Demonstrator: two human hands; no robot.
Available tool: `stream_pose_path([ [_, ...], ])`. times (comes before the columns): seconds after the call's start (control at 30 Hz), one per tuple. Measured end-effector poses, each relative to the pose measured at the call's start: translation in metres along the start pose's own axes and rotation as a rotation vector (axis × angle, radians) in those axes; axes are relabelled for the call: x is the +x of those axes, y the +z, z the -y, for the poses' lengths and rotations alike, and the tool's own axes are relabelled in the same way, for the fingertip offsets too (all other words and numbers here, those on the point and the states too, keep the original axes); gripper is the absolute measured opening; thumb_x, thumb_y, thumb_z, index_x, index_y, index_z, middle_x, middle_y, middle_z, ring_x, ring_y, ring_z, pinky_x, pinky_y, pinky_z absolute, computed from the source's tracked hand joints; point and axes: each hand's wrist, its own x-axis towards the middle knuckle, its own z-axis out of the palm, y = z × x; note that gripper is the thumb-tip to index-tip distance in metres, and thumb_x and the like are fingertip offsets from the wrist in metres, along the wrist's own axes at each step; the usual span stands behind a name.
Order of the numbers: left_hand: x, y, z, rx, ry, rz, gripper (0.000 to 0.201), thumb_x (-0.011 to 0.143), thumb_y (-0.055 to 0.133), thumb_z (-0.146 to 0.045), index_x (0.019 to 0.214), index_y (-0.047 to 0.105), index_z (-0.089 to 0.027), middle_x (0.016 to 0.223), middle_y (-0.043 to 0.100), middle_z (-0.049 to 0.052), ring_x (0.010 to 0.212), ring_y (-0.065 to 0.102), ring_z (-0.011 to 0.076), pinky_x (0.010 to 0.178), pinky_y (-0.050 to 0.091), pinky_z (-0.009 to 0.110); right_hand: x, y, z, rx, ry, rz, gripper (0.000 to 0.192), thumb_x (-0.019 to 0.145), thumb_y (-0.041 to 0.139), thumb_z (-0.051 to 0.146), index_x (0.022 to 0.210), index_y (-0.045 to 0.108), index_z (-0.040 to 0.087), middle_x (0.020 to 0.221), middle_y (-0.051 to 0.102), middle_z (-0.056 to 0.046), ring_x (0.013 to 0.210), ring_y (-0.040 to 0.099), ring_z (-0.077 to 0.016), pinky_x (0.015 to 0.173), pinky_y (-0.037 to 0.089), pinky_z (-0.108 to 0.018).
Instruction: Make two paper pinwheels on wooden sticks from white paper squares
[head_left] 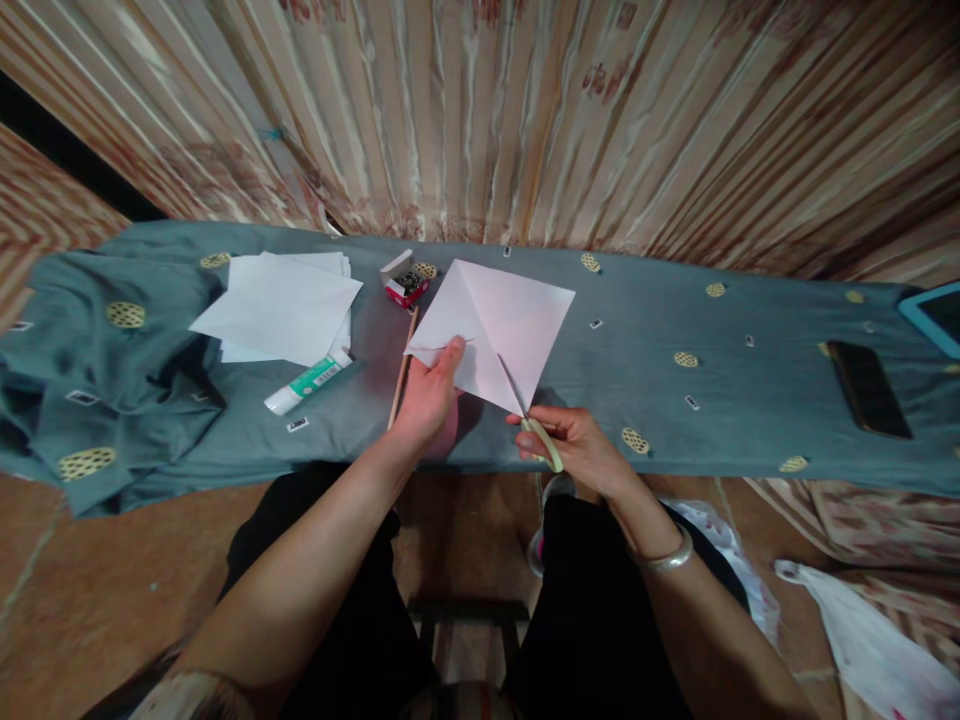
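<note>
One box [409, 297] of bits [409, 281] beside paper [491, 310]

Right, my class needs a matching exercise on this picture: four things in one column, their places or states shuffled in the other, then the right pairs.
Column one
1. scissors
2. green-and-white tube
3. small red box
4. dark phone

Column two
A. toward the right end of the blue-grey cloth
B. held in the right hand
C. at the near side of the white paper stack
D. lid flap raised

Right pairs: 1-B, 2-C, 3-D, 4-A
</note>
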Motion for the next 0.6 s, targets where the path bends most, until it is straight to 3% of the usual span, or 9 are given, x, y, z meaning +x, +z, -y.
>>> stream_pose_path([
  [0.6, 0.0008, -0.0022, 0.0071, -0.015, 0.034, 0.038, 0.033, 0.08, 0.064, -0.031, 0.108, 0.066, -0.014, 0.114, 0.071, 0.011, 0.114, 0.063, 0.0244, 0.1, 0.047, 0.036, 0.0018, -0.0001, -0.002, -0.027, -0.034, 0.012, 0.046, 0.05, 0.087, 0.048, 0.081, 0.072, 0.018, 0.06, 0.06, 0.006, 0.055, 0.057, -0.0073, 0.059, 0.055, -0.023],
])
